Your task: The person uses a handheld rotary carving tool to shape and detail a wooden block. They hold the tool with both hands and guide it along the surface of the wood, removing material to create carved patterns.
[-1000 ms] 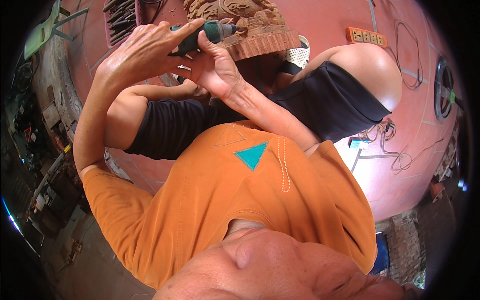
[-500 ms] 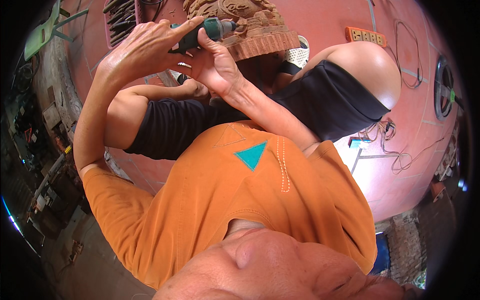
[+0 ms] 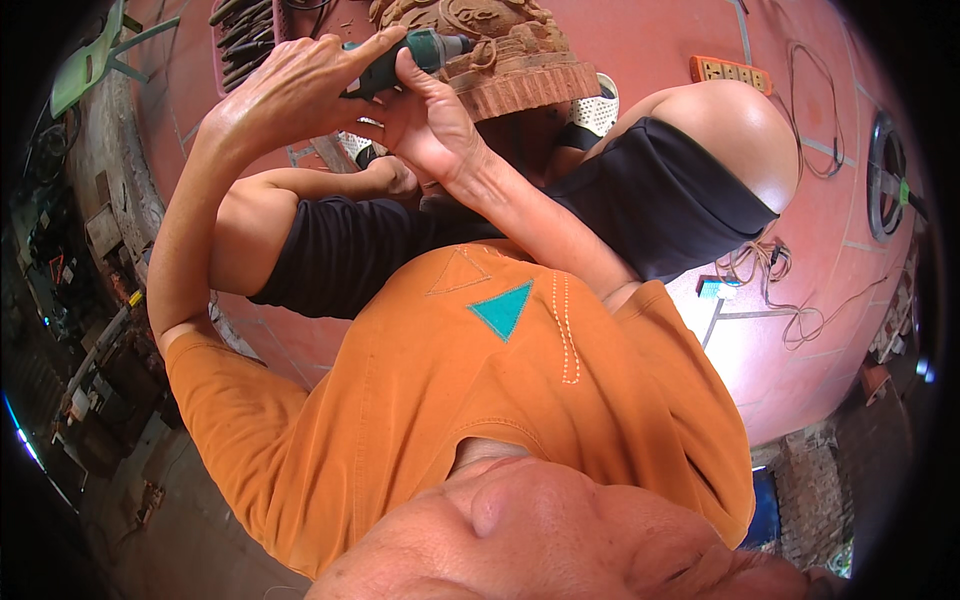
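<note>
Head view, with clock hours read around the middle of the field. Near 12 o'clock lies the carving [image 3: 520, 85], a brown piece with a scrolled upper part and a thick, rough-edged base. Just short of 12, at the carving's 9 o'clock side, the green power tool [image 3: 430, 50] points its dark nose toward 3 o'clock; whether its tip touches the surface cannot be told. The left hand [image 3: 300, 85], back uppermost, is closed around the tool's body, its index finger stretched along the top. The right hand [image 3: 430, 125] is half open, palm up, the thumb laid against the tool's near side; its fingers are partly hidden, so how firmly they hold cannot be told. Between 10 and 11 o'clock stands a pink basket [image 3: 279, 20] of slender hand tools [image 3: 245, 45], and beyond it at 10 a green chair [image 3: 88, 75]. An orange power strip [image 3: 732, 73] lies between 1 and 2 on the red tiled floor [image 3: 660, 45], with a loose cable [image 3: 838, 120] beside it. A black ring [image 3: 885, 180] appears between 2 and 3, and a blue brush [image 3: 712, 289] at 3, just beside coiled wires [image 3: 770, 262]. An orange shirt [image 3: 430, 370] fills the centre, above dark shorts [image 3: 660, 200].
</note>
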